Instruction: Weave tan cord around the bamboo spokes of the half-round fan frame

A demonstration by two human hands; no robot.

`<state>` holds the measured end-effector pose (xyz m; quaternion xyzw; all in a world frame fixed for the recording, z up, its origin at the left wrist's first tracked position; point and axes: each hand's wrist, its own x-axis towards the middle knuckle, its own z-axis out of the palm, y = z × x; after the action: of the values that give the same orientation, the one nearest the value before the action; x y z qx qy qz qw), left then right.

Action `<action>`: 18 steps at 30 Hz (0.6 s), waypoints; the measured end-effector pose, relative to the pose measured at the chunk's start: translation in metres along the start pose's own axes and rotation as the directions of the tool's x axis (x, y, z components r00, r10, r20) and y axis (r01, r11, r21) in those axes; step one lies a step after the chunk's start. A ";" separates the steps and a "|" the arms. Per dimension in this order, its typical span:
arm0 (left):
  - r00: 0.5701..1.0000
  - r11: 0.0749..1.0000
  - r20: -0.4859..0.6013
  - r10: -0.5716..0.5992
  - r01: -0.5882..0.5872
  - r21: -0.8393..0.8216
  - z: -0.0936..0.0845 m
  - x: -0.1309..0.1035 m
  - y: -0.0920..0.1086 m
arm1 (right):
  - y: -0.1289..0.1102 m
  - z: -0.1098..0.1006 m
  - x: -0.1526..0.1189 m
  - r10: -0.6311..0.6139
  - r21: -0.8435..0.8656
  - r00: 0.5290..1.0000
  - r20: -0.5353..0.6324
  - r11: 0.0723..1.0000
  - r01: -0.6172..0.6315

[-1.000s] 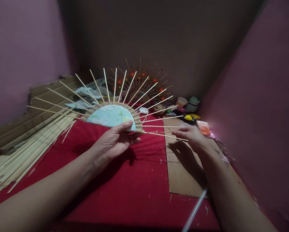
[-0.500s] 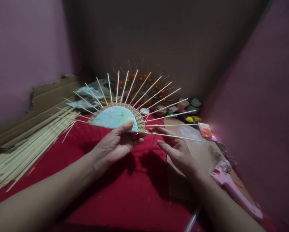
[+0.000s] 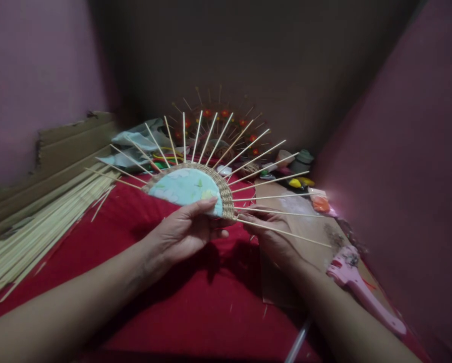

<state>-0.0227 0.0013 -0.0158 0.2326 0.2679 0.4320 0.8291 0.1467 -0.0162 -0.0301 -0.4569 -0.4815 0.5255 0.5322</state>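
Observation:
A half-round piece covered in pale blue floral fabric is held up in front of me. A band of woven natural cord runs along its curved edge, and many thin bamboo sticks fan outward from it. My left hand grips its lower edge near the right corner, thumb on the fabric and fingers underneath. At the right end of the band is my right hand, fingers drawn together behind the lowest sticks. What they pinch is hidden by the sticks and the dim light.
Loose bamboo sticks lie in a pile on the left, beside folded cardboard. The table has a red cloth. On the right are a brown board and a pink glue gun. Behind stands a stick fan with red flowers.
My right hand has closed its fingers and come up to the end of the woven band. The half-round piece has tilted slightly, its right side lower, and shifted a little right.

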 end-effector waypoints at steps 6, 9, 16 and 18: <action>0.998 0.999 0.039 -0.050 0.051 -0.011 0.001 -0.001 0.000 | -0.001 0.001 0.000 -0.002 0.011 0.999 -0.041 1.000 0.003; 0.996 0.998 0.065 -0.058 0.059 -0.005 0.001 -0.002 -0.001 | 0.000 0.003 0.001 -0.007 0.029 1.000 -0.017 1.000 0.007; 0.998 1.000 0.058 -0.001 0.002 -0.019 -0.001 -0.001 -0.001 | 0.003 0.001 0.004 0.010 -0.023 1.000 -0.004 1.000 -0.010; 1.000 1.000 0.029 0.012 -0.011 -0.025 -0.002 0.000 -0.001 | 0.004 0.001 0.004 -0.009 -0.037 1.000 0.000 0.999 0.009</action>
<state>-0.0235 0.0008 -0.0174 0.2302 0.2493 0.4366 0.8332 0.1457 -0.0118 -0.0334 -0.4644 -0.4931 0.5142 0.5260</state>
